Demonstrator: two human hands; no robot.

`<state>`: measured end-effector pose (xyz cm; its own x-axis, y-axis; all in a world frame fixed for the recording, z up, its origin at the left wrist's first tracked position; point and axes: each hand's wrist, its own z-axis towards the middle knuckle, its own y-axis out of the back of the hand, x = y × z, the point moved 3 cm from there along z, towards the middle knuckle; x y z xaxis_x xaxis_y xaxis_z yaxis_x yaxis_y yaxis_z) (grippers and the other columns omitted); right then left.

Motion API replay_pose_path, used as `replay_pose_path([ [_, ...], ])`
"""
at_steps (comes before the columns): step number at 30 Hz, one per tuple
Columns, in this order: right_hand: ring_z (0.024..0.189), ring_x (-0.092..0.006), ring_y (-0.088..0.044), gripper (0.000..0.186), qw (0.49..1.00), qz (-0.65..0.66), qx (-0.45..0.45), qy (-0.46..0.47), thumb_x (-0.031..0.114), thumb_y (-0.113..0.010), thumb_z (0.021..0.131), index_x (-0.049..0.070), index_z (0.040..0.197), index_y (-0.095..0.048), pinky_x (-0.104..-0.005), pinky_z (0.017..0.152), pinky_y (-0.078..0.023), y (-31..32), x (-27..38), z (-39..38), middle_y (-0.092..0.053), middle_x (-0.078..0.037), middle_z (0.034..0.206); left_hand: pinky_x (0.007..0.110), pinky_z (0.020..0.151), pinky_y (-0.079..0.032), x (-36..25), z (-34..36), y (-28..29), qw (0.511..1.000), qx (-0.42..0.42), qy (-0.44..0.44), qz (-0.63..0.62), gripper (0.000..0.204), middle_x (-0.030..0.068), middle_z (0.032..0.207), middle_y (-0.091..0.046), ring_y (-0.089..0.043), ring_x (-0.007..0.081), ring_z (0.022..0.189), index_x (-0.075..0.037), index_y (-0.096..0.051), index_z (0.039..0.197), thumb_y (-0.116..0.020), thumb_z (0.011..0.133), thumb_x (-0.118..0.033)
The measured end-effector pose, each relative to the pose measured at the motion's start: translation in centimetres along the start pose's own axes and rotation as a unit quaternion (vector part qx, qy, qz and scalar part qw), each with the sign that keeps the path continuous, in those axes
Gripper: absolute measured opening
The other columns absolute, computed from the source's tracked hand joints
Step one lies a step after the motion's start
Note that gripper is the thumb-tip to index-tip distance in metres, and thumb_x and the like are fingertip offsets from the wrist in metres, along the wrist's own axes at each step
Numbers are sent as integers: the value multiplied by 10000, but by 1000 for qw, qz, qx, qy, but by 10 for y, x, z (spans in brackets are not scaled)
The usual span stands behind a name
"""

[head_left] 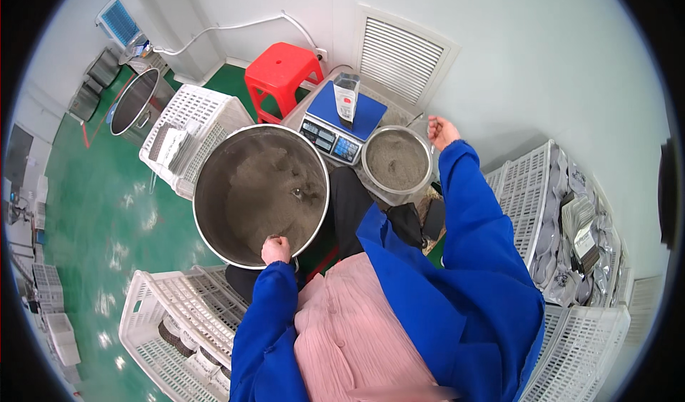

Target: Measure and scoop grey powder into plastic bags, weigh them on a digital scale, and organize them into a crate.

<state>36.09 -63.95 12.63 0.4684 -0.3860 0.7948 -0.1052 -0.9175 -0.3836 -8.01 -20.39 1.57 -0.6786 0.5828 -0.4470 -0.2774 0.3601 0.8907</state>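
My left hand (275,250) is closed at the near rim of a large steel pot (207,216); what its fingers hold, if anything, is hidden. Grey-brown powder (260,195) lies heaped inside the pot. My right hand (444,132) is raised just beyond the right rim of a smaller metal bowl (365,161) of similar powder. Its fingers are curled together, and anything in them is too small to make out. Between pot and bowl, a clear and white pouch (347,97) stands upright on the blue plate of a digital scale (371,111), with dark contents low in it.
A red stool (280,67) stands beyond the scale, near the wall. White plastic crates flank me: one (193,106) at the far left, one (139,309) at the near left, and one (524,181) at the right holding filled pouches. Another steel pot (132,106) stands farther left.
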Motion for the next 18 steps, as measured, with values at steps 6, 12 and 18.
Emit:
replay_pose_path([
  [6,612,-105,-529,256,991,-45,82,96,232,-477,1009,52,1036,-657,-251,565,-470,-121,79,15,-625,-2,773,442,844,-563,4,0,-6,999,-42,-22,2,215,131,1106,-720,-707,333,920,-58,-767,828,-672,805,-249],
  [12,590,-171,-619,280,855,-382,60,345,250,-468,1015,58,1000,-671,-314,572,-506,-226,78,13,-702,-75,758,453,854,-559,-1,-2,-5,998,-64,-10,-2,346,109,1366,-594,-695,338,979,-78,-708,1117,-664,823,-254],
  [18,788,-456,-645,237,537,-634,105,546,276,-492,979,105,1015,-652,-547,704,-514,-279,33,-57,-674,-224,833,449,848,-559,11,-6,-7,997,-70,-3,-25,270,116,1302,-637,-697,344,962,-67,-756,936,-670,850,-309],
])
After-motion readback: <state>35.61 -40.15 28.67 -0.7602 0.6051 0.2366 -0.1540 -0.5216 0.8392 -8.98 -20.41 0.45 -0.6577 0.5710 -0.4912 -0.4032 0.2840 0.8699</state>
